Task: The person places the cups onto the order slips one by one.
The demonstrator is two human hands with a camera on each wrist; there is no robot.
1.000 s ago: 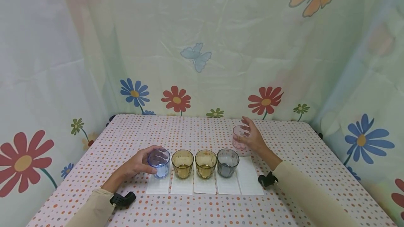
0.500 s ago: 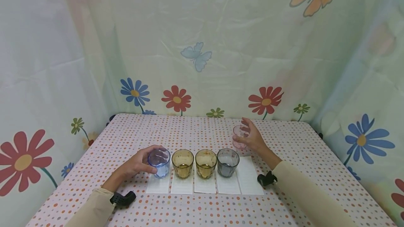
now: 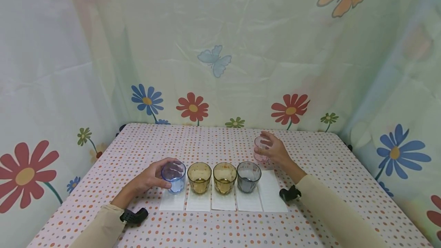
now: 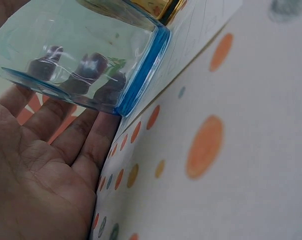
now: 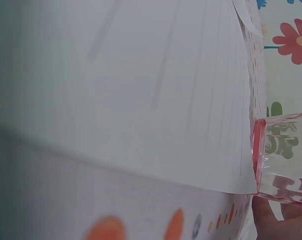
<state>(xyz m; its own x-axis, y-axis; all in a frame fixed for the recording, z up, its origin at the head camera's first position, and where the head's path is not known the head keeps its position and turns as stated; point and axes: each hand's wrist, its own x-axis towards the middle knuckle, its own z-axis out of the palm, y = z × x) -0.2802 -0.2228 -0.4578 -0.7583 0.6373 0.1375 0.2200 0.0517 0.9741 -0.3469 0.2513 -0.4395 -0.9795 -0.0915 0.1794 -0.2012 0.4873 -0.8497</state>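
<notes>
My left hand [image 3: 153, 175] holds a clear blue glass [image 3: 176, 186], thumb on the near side and fingers round the back. The left wrist view shows those fingers through the blue glass [image 4: 91, 60], which stands on a white paper. Further back on the right, my right hand [image 3: 277, 152] has its thumb and fingers round a pink glass [image 3: 260, 157]. In the right wrist view the pink glass [image 5: 286, 142] stands at the far edge of a paper, fingers behind it. Two amber glasses [image 3: 199, 186] and a grey glass [image 3: 249, 185] stand upright between the hands.
White paper slips [image 3: 198, 204] lie side by side under the row of glasses; the rightmost slip [image 3: 273, 194] has no glass on it. The cloth [image 3: 213, 229] is dotted. A flowered curtain [image 3: 155, 49] closes off the back and sides.
My right hand's raised fingers have come down and closed in on the pink glass, and its wrist has shifted slightly left. The left hand and the glasses have stayed in place.
</notes>
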